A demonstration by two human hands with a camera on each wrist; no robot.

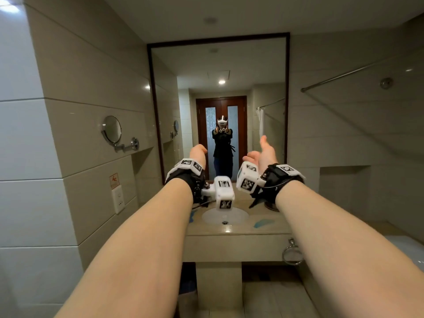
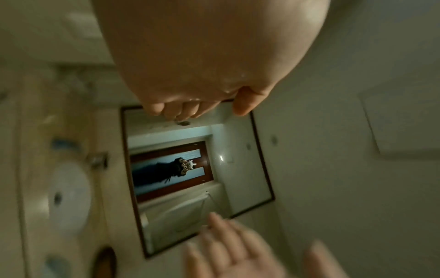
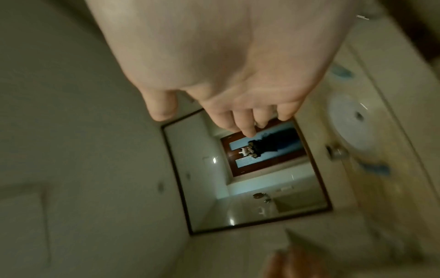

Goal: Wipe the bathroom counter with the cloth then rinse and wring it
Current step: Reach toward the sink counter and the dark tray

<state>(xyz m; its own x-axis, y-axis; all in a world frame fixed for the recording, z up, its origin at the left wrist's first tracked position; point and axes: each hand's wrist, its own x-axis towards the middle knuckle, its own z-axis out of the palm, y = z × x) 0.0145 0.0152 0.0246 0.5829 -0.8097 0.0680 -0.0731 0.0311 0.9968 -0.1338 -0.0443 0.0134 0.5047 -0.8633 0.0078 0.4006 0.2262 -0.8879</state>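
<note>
Both my arms stretch forward at chest height in front of the beige counter (image 1: 229, 230) with its white round basin (image 1: 224, 216). My left hand (image 1: 198, 152) hangs in the air with loosely curled fingers (image 2: 181, 111) and holds nothing. The right hand (image 1: 263, 150) is raised beside it, thumb up and fingers (image 3: 247, 129) relaxed, also empty. A blue cloth (image 1: 263, 222) lies flat on the counter right of the basin, far below the hands. Another blue piece (image 1: 192, 216) lies left of the basin, partly hidden by my left forearm.
A large framed mirror (image 1: 263, 99) hangs behind the counter. On the left wall are a round shaving mirror (image 1: 111, 129) and a socket (image 1: 119, 198). A towel ring (image 1: 292, 254) hangs under the counter's right end. A white tub edge (image 1: 408, 249) lies at right.
</note>
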